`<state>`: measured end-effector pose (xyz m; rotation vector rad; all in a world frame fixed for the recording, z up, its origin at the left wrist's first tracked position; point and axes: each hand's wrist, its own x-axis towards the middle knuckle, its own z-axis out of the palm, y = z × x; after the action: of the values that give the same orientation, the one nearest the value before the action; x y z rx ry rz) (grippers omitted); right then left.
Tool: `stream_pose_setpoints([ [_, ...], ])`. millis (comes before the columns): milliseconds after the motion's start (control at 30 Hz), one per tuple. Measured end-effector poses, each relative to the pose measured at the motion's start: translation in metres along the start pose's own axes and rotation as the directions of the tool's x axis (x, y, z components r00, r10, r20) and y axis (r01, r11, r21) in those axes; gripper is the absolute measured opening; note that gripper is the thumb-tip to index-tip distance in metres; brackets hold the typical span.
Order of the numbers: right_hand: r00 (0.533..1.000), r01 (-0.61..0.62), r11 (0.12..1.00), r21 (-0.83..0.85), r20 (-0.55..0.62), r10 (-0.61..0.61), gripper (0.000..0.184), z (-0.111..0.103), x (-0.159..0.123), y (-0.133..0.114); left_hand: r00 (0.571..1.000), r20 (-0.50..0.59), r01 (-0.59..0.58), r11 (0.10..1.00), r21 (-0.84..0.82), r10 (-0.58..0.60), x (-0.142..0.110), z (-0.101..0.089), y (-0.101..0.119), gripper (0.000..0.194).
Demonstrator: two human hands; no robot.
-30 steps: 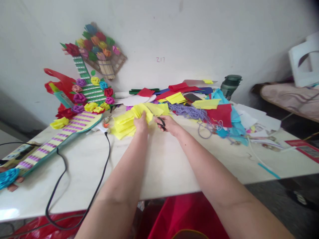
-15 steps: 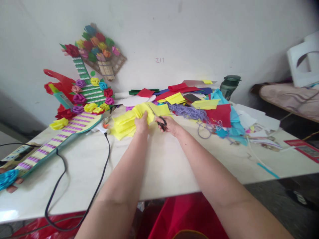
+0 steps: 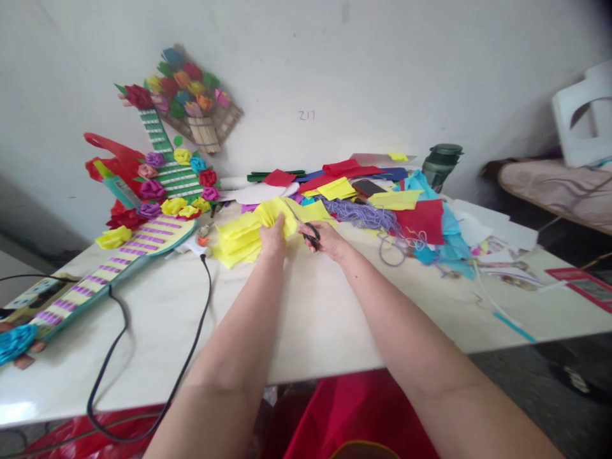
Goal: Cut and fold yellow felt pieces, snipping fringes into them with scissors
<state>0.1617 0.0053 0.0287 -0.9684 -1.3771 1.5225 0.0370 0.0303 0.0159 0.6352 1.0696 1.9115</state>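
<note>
My left hand [image 3: 272,239] is closed on a bunch of yellow felt pieces [image 3: 243,233] lying on the table's far middle. My right hand [image 3: 325,239] grips black-handled scissors [image 3: 306,229], whose blades point up and left into the yellow felt beside my left fingers. The two hands almost touch each other.
On the pale table [image 3: 310,319], a black cable [image 3: 157,357] curves at the left. Decorated boards with paper flowers [image 3: 157,191] lean at the back left. Felt scraps in red, blue and yellow, purple yarn [image 3: 363,213] and a dark green bottle [image 3: 442,162] crowd the back right.
The scissors and my right hand have edged slightly left into the yellow felt; my left hand has shifted a little up on the bunch.
</note>
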Motion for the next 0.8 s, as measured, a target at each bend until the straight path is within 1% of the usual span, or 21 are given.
stream_pose_setpoints([
  [200, 1.0, 0.007, 1.0, -0.007, -0.024, -0.008, 0.039, 0.002, -0.001, -0.002, 0.998, -0.049, 0.033, 0.996, 0.085, -0.028, 0.001, 0.0, 0.002, 0.029],
  [300, 0.999, 0.017, 1.0, -0.014, -0.035, -0.017, 0.037, 0.004, -0.001, -0.002, 0.998, -0.057, 0.039, 0.996, 0.078, -0.035, 0.001, 0.0, 0.003, 0.029],
  [433, 0.999, 0.014, 0.999, -0.035, -0.04, -0.016, 0.036, 0.005, -0.001, -0.002, 0.999, -0.033, 0.016, 0.999, 0.035, -0.015, 0.001, -0.001, 0.004, 0.028],
  [600, 1.0, -0.008, 1.0, -0.028, 0.017, 0.008, 0.039, 0.0, -0.002, -0.001, 0.999, -0.006, 0.036, 0.999, 0.013, -0.036, 0.002, -0.002, 0.004, 0.028],
  [700, 0.998, -0.007, 1.0, -0.024, 0.062, 0.009, 0.043, -0.006, -0.001, 0.001, 0.999, 0.012, 0.039, 0.999, -0.01, -0.039, 0.002, -0.003, 0.005, 0.024],
  [800, 0.992, -0.012, 0.999, -0.035, 0.126, 0.016, 0.047, -0.012, -0.001, 0.0, 0.997, 0.024, 0.07, 0.997, 0.011, -0.07, 0.001, -0.005, 0.008, 0.024],
])
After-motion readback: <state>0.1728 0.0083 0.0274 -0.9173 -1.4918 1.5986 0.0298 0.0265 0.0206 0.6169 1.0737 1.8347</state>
